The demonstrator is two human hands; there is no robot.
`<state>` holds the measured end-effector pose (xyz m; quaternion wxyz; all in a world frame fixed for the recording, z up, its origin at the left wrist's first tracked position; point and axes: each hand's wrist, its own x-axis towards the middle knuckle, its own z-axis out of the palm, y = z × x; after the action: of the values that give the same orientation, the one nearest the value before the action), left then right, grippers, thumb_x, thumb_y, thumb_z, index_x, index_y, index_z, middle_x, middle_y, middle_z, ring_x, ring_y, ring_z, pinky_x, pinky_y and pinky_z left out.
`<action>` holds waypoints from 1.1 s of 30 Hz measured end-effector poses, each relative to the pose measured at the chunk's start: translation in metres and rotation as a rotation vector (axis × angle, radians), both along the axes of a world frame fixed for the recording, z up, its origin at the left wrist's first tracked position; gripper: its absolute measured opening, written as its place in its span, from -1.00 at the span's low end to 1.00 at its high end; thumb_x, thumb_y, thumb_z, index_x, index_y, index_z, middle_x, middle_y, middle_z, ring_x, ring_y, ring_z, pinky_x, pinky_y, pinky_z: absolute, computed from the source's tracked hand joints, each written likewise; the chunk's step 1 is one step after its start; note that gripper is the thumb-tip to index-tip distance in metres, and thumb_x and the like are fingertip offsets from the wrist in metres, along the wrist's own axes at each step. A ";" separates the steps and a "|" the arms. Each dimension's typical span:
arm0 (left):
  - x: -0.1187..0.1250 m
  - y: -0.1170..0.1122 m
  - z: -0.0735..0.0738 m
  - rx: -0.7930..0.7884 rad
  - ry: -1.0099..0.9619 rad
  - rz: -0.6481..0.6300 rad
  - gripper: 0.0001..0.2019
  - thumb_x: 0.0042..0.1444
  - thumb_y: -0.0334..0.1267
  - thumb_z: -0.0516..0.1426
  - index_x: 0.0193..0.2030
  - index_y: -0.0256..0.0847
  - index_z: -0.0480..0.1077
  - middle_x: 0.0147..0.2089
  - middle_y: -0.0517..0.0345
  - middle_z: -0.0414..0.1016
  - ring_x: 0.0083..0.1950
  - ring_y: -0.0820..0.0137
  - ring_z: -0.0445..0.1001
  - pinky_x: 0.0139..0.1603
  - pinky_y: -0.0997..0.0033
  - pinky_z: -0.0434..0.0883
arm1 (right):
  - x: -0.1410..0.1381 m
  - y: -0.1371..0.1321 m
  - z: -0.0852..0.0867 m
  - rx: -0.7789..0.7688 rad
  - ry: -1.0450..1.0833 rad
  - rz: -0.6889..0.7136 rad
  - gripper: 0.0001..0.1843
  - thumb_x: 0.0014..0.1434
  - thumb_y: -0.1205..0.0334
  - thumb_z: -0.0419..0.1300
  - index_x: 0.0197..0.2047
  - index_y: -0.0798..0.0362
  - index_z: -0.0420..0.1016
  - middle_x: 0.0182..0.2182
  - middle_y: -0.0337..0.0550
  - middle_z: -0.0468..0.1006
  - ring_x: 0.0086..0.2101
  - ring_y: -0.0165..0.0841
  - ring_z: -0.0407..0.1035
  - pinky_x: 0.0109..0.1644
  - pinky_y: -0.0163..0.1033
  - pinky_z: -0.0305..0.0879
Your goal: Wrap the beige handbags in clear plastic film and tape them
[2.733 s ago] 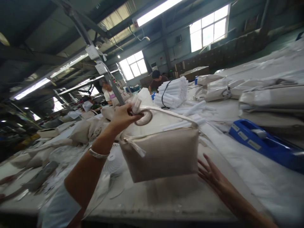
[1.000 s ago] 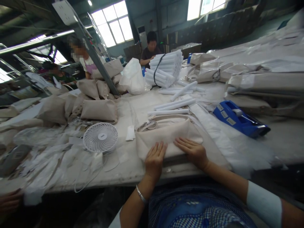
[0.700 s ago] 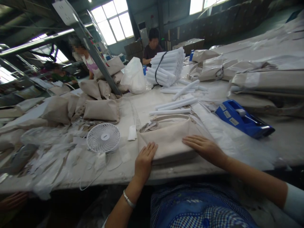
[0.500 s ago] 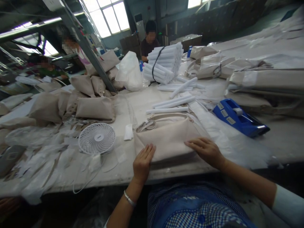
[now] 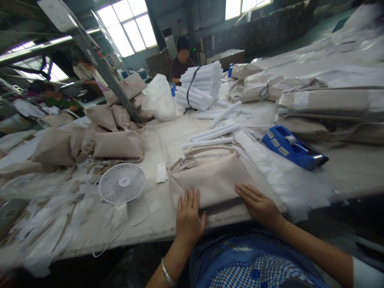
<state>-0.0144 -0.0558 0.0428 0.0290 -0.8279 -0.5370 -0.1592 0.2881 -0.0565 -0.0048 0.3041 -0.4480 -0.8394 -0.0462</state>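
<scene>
A beige handbag (image 5: 214, 174) lies on the table in front of me, its strap coiled at the upper left and its handle along the top edge. Flat against the bag's lower left front rests my left hand (image 5: 190, 216), fingers stretched out and thumb apart. My right hand (image 5: 259, 204) touches the lower right of the bag with its fingers extended and close together. Neither hand grips anything. Above the bag lie several white rolled tubes (image 5: 210, 134). A small white paper tag (image 5: 161, 173) sits just left of the bag.
A white fan (image 5: 122, 183) with a cable stands at left, beside plastic scraps. A blue tape dispenser (image 5: 292, 147) is at right on white sheets. Beige bags (image 5: 118, 145) pile up at left; more bags (image 5: 324, 101) lie at right. A metal post (image 5: 111, 76) rises behind. Other people sit farther back.
My left hand has shifted slightly right and down the bag, its thumb now spread. My right hand stays at the bag's right side. The camera view has shifted a little.
</scene>
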 end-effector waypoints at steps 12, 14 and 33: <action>0.062 0.041 -0.016 0.027 0.027 -0.078 -0.32 0.30 0.02 0.05 0.49 0.06 -0.08 0.55 -0.01 -0.19 0.54 -0.01 -0.18 0.43 -0.32 0.02 | -0.018 0.037 0.080 0.002 0.103 0.002 -0.78 0.37 0.23 0.14 -0.04 -0.07 0.62 -0.13 -0.20 0.69 -0.15 -0.29 0.59 0.16 -0.10 0.45; 0.062 0.036 -0.026 0.052 0.022 -0.067 -0.31 0.30 0.00 0.06 0.50 0.03 -0.10 0.55 -0.03 -0.19 0.54 -0.01 -0.18 0.43 -0.31 0.03 | -0.035 0.060 0.084 0.038 0.071 0.023 -0.69 0.39 0.19 0.11 0.12 -0.02 0.54 0.07 -0.12 0.59 0.08 -0.21 0.46 0.30 -0.01 0.28; 0.055 0.076 -0.013 0.104 -0.005 -0.129 -0.41 0.36 -0.13 -0.01 0.49 -0.09 -0.04 0.50 0.06 0.03 0.51 0.17 0.01 0.45 -0.10 0.12 | -0.064 0.086 0.020 0.006 -0.057 0.036 -0.34 0.34 0.26 0.03 0.46 0.14 0.02 0.36 0.09 0.19 0.36 -0.06 0.01 0.37 0.21 0.13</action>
<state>0.0410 0.0199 0.0295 0.0603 -0.8579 -0.4736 -0.1901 0.2245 0.0299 0.0152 0.2823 -0.4302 -0.8556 -0.0560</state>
